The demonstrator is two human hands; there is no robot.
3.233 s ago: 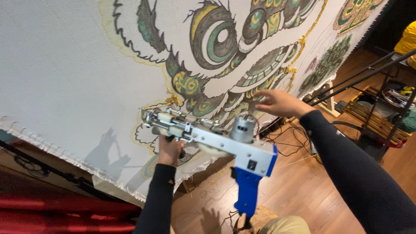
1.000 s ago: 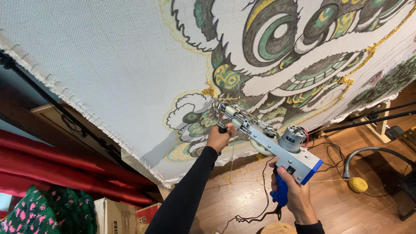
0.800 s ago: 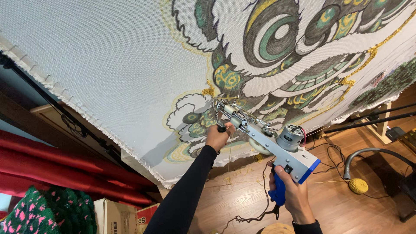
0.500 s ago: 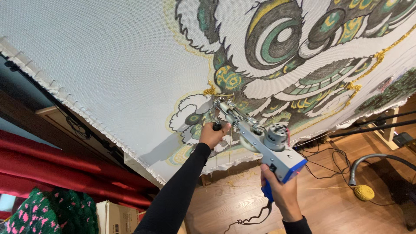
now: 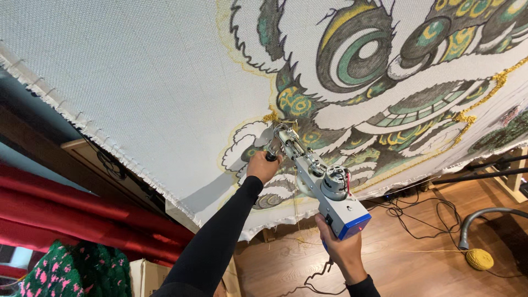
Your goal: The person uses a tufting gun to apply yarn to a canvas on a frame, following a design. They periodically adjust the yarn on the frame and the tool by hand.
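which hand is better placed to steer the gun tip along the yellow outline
Left, probably: the left hand grips the front handle just behind the tufting gun tip at the cloth; the right hand holds the rear grip.

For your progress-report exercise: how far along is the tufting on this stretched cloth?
Done: a short run of yellow yarn is tufted along the drawn design's edge. In hand: the left hand and right hand hold the tufting gun with its tip at the cloth, by another yellow patch. Left: most of the drawing looks untufted.
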